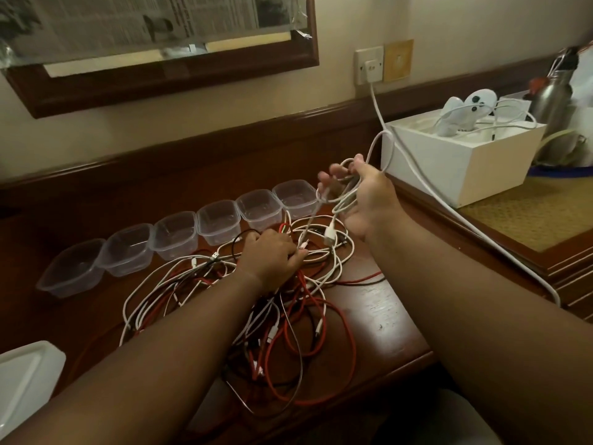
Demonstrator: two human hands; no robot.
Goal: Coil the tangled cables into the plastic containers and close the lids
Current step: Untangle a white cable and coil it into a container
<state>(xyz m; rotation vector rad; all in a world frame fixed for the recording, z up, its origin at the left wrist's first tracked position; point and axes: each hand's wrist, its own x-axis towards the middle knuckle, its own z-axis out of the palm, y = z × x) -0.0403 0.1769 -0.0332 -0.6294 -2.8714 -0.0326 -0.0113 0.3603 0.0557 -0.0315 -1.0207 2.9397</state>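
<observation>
right hand (pixel 359 200) grips white cable (pixel 340 200) loops, raised to coil | left hand (pixel 272 255) clutches tangle (pixel 288 316) on worktop (pixel 385 316) (anchoring it) | containers (pixel 218 221) lined behind, ready, unlidded

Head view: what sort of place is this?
Probably a hotel room or bedroom: a dark polished wooden desk, a wood-framed wall mirror, and a white wall socket above a dark wooden wall rail.

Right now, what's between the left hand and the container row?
Head view: only a few loose cable strands and bare wooden desk between the left hand and the clear containers.
</observation>
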